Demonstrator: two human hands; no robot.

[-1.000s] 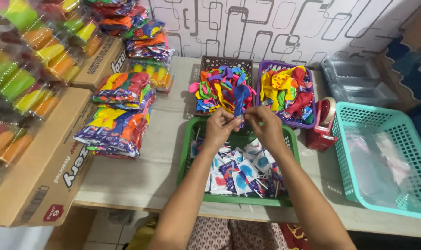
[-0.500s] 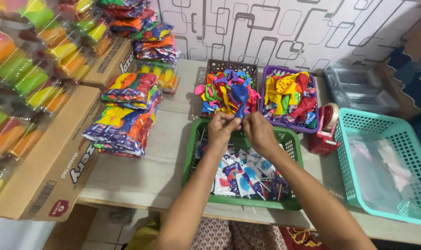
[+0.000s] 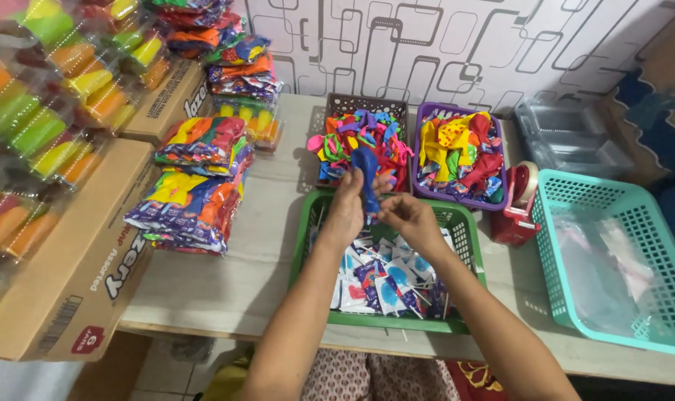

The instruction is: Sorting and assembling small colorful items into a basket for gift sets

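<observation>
Blue balloon (image 3: 365,178) now raised higher over green basket (image 3: 303,236); left hand (image 3: 345,212) grip clamped on balloon; right hand (image 3: 410,220) fingers pinched at its neck.

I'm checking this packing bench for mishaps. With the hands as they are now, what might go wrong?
The blue balloon is pinched between the left hand and right hand above the green basket; if the grip slips, it would likely drop among the small packets and need fishing out. The red tape dispenser sits near the right forearm, so a sideways move might knock it.
</observation>
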